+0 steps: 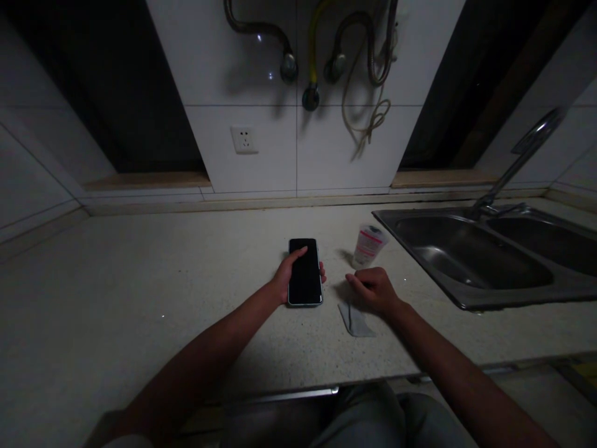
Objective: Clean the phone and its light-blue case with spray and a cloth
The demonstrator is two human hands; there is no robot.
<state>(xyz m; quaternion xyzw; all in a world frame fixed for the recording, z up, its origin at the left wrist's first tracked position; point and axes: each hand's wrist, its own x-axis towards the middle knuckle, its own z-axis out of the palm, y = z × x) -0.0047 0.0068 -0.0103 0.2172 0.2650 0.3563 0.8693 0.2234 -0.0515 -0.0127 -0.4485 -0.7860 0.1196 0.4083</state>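
Holding step here: left grip (283,274) clasps the phone (305,280); right grip (377,290) curls by the grey cloth (357,323), can't tell if gripping; next move likely needs the phone steady.

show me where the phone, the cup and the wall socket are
Phone (306,275), head view: middle of its dark screen
Cup (368,247), head view: middle of its printed side
Wall socket (244,140), head view: middle of its white faceplate

A phone (305,283) lies in the left hand (283,274) above a counter (209,249); a cup (367,249) stands just beyond the right hand (377,289), a cloth (357,323) on its near side, a sink (504,298) farther right.
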